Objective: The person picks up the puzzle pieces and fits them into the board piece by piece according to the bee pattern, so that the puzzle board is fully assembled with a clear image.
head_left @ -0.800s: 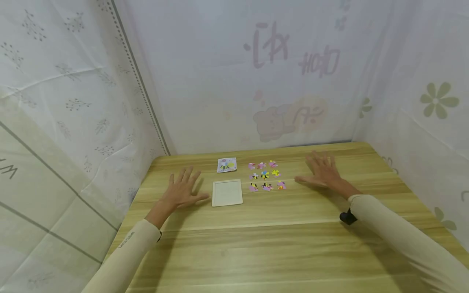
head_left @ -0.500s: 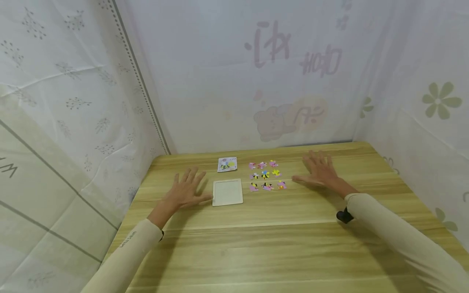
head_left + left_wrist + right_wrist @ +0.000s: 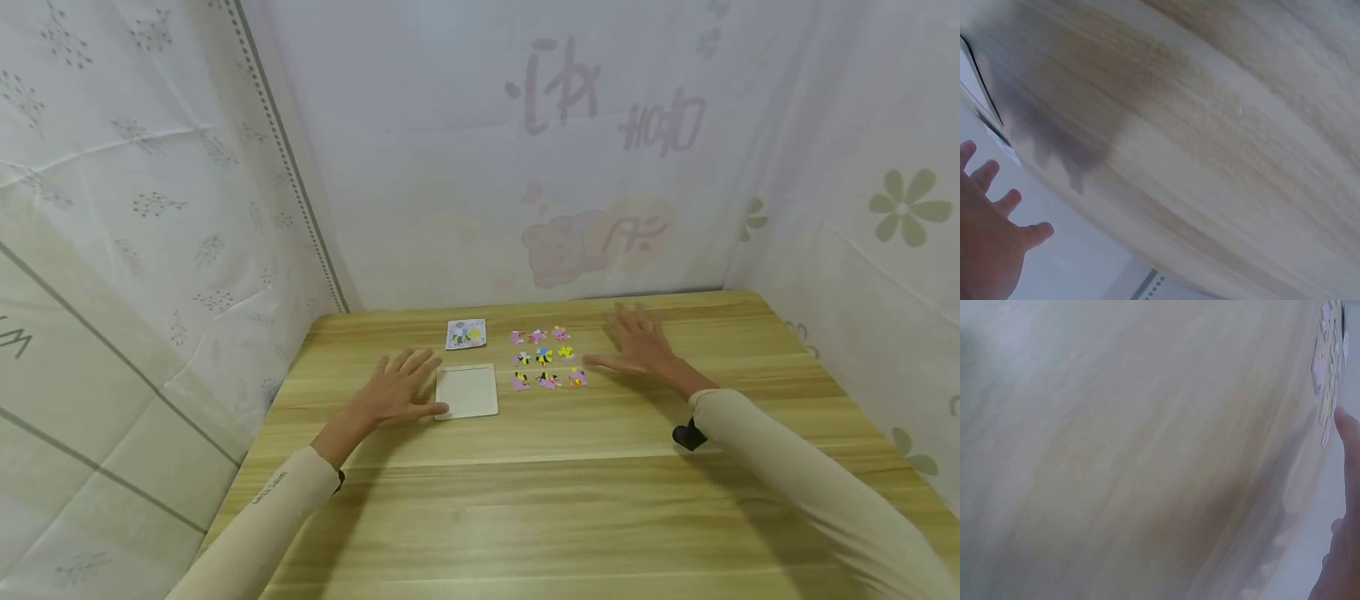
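My left hand (image 3: 393,392) is spread over the table, its thumb overlapping the lower left edge of a square cream puzzle frame (image 3: 467,392) in the head view. To the right of the frame lie several jigsaw pieces (image 3: 543,357) in rows, pink with yellow, black and blue print. Just beyond their right side is my right hand (image 3: 641,342), fingers spread, thumb pointing toward the pieces and holding nothing. In the left wrist view the left hand (image 3: 991,219) shows splayed fingers above the tabletop. Only part of the right hand (image 3: 1344,506) enters the right wrist view.
Behind the frame lies a small picture card (image 3: 466,334) with a bee-like print. Wood-grain tabletop (image 3: 480,508) stretches toward the front. Printed white cloth (image 3: 420,167) hangs behind the table and along both sides.
Both hands have moved inward. The left thumb has come from beside the frame to over its edge; the right hand has moved left, closer to the puzzle pieces.
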### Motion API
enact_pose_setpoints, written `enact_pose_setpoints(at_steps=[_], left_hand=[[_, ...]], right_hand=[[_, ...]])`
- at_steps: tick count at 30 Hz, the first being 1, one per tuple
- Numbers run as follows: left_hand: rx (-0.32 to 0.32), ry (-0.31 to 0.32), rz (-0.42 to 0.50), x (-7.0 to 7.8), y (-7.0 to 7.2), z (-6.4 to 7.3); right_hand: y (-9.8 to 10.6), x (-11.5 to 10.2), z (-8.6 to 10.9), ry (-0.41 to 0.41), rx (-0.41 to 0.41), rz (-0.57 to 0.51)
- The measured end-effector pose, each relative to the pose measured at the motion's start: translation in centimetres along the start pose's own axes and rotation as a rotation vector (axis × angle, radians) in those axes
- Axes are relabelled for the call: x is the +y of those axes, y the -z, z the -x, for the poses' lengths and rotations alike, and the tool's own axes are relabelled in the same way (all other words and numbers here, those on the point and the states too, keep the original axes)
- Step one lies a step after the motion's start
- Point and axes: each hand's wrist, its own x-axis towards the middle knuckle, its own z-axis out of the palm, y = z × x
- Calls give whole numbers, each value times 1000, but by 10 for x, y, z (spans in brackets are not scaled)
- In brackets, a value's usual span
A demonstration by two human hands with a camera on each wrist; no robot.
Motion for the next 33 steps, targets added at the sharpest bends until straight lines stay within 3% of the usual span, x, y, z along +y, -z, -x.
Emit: enact_pose_setpoints(at_steps=[12,22,33], left_hand=[[-82,15,193,-3,-3,-1],[-114,17,212,-2,-5,-2],[-96,38,224,-1,-10,-6]], right_hand=[[-6,-21,-17,33,22,-32],[-12,-37,-29,61,-24,-32],[-15,-57,-38,104,-37,-27]])
